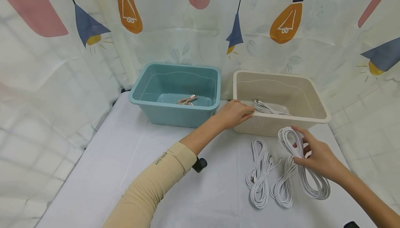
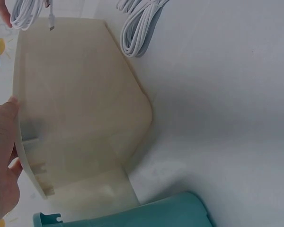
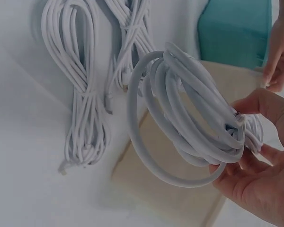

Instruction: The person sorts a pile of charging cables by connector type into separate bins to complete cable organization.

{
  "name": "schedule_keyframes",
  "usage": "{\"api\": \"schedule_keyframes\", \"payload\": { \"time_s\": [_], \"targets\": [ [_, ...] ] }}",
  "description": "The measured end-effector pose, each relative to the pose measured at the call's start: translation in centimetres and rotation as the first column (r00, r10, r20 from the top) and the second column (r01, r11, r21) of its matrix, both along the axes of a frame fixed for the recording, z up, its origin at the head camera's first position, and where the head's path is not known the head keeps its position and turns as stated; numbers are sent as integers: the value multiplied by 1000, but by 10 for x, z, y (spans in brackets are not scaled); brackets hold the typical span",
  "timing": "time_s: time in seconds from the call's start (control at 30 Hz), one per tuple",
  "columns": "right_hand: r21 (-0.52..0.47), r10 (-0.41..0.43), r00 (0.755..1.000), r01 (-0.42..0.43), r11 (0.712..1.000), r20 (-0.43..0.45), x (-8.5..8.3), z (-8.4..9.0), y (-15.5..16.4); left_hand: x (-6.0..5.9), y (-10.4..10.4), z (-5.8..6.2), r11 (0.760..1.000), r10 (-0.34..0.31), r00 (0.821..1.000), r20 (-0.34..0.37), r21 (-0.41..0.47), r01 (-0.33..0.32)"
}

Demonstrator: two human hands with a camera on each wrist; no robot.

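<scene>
My left hand [image 1: 235, 114] grips the front rim of the beige bin [image 1: 275, 89] near its left corner; in the left wrist view its fingers curl over that edge. Inside this bin lies a white cable bundle [image 1: 263, 106]. My right hand [image 1: 320, 156] holds up a coiled white cable [image 3: 199, 90], pinched between thumb and fingers, in front of the bin's right side. The coil hangs in long loops over the table. Below and left of it, two more white cable bundles, one [image 1: 260, 176] longer and the other [image 1: 282, 186] shorter, lie side by side on the cloth.
Left of the beige bin stands a teal bin [image 1: 170, 114] with a small tan cable bundle [image 1: 187, 100] inside. Both bins are at the back of the white-covered table [image 1: 203, 200], close to a printed curtain [image 1: 203, 37].
</scene>
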State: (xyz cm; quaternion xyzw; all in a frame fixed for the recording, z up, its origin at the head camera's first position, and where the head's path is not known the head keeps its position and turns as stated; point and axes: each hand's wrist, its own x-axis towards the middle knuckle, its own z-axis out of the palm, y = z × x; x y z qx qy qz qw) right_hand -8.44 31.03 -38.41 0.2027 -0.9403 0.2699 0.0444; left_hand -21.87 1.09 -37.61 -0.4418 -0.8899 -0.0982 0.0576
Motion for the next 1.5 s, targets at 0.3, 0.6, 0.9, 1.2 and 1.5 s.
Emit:
{"api": "schedule_keyframes", "payload": {
  "time_s": [0.3,0.6,0.9,1.2,1.5],
  "targets": [
    [17,43,998,-42,999,-42,-5,14,2,0,-1,0,1000,-3,1000,-6,8,3],
    [20,60,998,-60,998,-25,-11,27,4,2,0,2,1000,1,1000,10,2,-1],
    [43,58,998,-57,997,-19,-21,39,7,3,0,5,1000,-4,1000,1,-4,4],
    [52,68,998,-67,996,-17,-35,53,8,5,0,6,1000,-22,999,-43,-10,21],
    [75,57,998,-59,995,21,-45,67,8,5,1,8,1000,-29,998,-49,-7,28]
  ]
}}
